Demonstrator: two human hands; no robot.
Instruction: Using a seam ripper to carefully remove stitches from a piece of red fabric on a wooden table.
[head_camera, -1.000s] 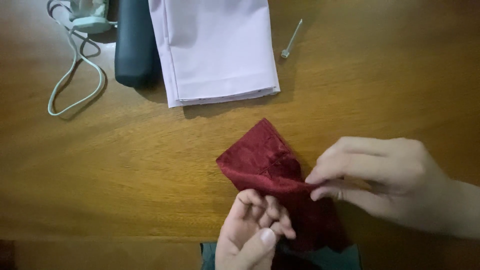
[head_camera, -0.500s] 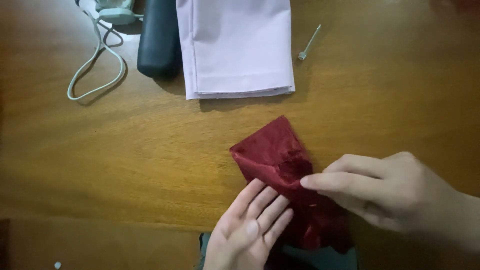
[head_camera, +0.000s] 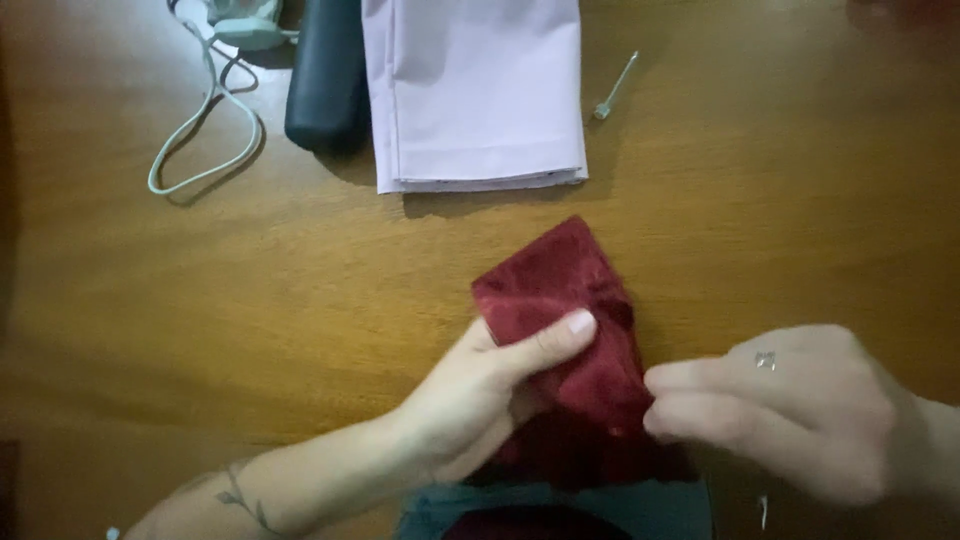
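The brown wooden table (head_camera: 180, 300) lies bare across its wide left and middle stretch and to the right of the cloth, while along its far edge sit a folded pale lilac cloth (head_camera: 475, 90), a dark rounded case (head_camera: 325, 75), a looped pale green cable (head_camera: 205, 150) and a small metal pin (head_camera: 613, 88). Near the front edge, the crumpled dark red velvet cloth (head_camera: 570, 300) lies just above a teal fabric strip (head_camera: 560, 505). The left hand (head_camera: 480, 395), half a second ago flat with palm up, now clamps the cloth's left edge under its thumb, and the right hand (head_camera: 790, 400) has drawn back to the cloth's right side with fingers curled; whether it pinches the cloth cannot be told.
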